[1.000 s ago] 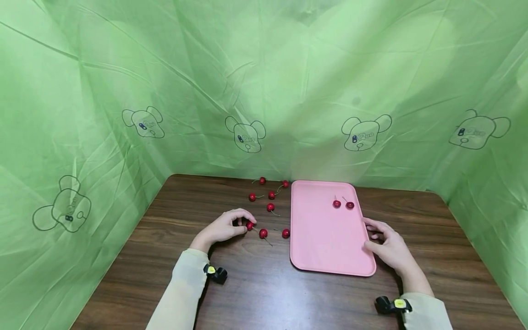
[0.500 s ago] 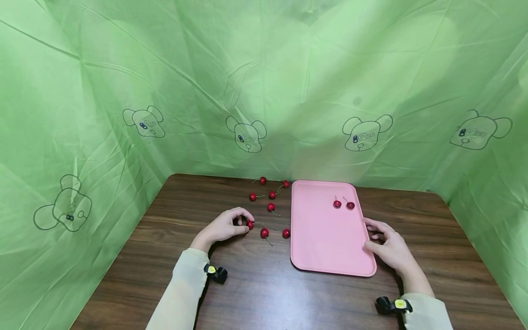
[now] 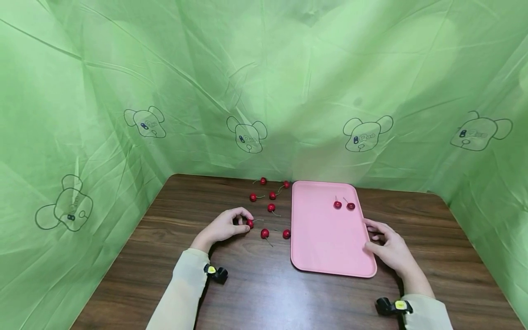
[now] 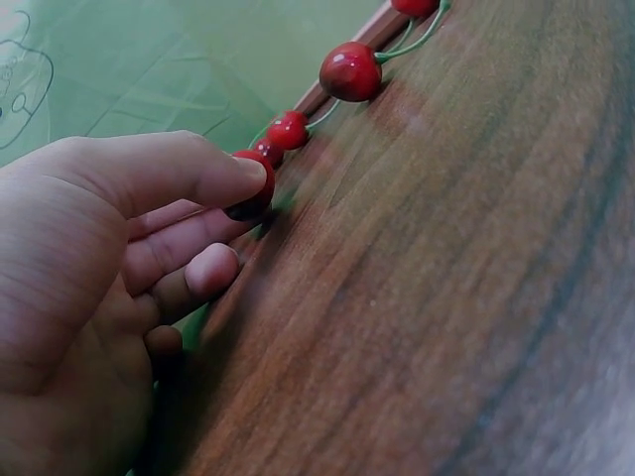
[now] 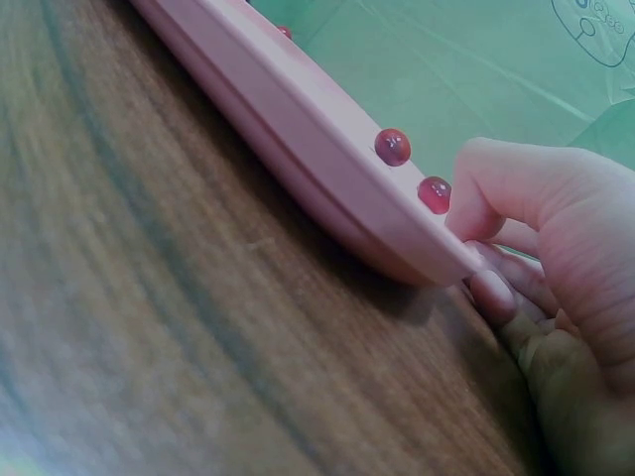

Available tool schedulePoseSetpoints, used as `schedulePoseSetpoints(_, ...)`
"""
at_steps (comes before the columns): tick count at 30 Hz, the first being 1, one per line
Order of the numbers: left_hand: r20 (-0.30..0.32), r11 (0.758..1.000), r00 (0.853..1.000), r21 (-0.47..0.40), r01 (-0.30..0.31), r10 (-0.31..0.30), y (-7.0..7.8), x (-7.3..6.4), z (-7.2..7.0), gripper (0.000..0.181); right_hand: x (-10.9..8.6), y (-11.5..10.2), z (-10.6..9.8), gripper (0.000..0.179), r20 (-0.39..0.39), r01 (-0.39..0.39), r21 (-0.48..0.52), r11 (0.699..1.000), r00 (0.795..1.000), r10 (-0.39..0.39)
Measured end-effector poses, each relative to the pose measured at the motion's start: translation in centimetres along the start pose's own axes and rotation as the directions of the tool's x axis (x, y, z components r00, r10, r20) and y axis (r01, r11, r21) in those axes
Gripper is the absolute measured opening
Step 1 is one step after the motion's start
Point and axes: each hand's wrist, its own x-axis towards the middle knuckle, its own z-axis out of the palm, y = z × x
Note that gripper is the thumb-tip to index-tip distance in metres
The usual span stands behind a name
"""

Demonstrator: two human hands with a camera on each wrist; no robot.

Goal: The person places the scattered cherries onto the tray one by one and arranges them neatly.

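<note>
My left hand [image 3: 224, 225] pinches a red cherry [image 3: 250, 223] between thumb and fingers, low over the wooden table. Its thin green stem points right. In the left wrist view, the thumb covers part of this cherry [image 4: 256, 196]. At the right, my right hand [image 3: 387, 245] holds the right rim of a pink tray [image 3: 321, 243]. From the right wrist, thumb and fingers [image 5: 493, 297] show around the tray's edge [image 5: 327, 188]. Two cherries lie on the tray toward its upper right, one cherry [image 3: 337, 205] beside another cherry [image 3: 350, 206].
Between left hand and tray, a cherry [image 3: 265, 233] and another cherry [image 3: 286, 234] lie on the table [image 3: 247, 284], the latter right at the tray's left edge. Several more, including one cherry [image 3: 271, 207], are scattered farther back. A green cloth [image 3: 288, 91] surrounds the table.
The cherry in my left hand has turned, its stem swinging from lower right to point right. The neighbouring cherry sits slightly farther right. My right hand and the tray have stayed put.
</note>
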Motion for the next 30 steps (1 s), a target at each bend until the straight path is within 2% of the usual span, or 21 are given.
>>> schedulePoseSetpoints(17,-0.065,1.000,0.998,-0.024,-0.019,0.018,-0.18,0.04,0.00,0.020,0.04,0.27,0.14,0.067,-0.016,0.030,0.008,1.000,0.999,-0.030)
schedulePoseSetpoints(30,-0.093,0.999,0.996,-0.047,0.007,-0.011,0.06,0.14,0.08,0.018,0.05,0.23,0.17,0.068,-0.013,0.023,0.004,1.000,1.000,-0.023)
